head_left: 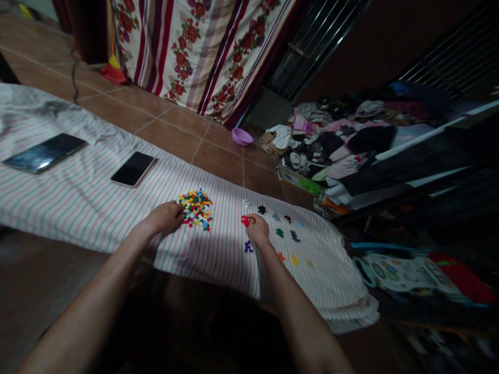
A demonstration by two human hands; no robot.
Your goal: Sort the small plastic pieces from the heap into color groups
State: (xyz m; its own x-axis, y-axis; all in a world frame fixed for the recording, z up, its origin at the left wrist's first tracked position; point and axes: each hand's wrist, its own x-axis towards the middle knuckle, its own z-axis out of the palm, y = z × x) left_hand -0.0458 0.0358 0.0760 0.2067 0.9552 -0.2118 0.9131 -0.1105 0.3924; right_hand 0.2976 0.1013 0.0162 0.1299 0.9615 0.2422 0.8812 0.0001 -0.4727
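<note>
A mixed heap of small coloured pieces (197,208) lies on a striped cloth (218,259). My left hand (169,215) rests at the heap's left edge, its fingers curled together; what they hold, if anything, is hidden. My right hand (258,228) reaches to a little group of red pieces (245,221), thumb and fingers pinched at its edge. Whether a piece is between them is too small to tell. Around this hand lie single-colour groups: white (246,204), black (261,209), purple (248,246), green (279,233), dark blue-grey (294,236), orange (281,256) and yellow (294,258).
Left of the heap lie a phone (133,169) and a larger dark tablet-like device (44,152). Beyond the cloth are a tiled floor, a purple basin (242,137), a red broom (114,72) and a flowered curtain (187,52). Clothes (343,140) are piled at right.
</note>
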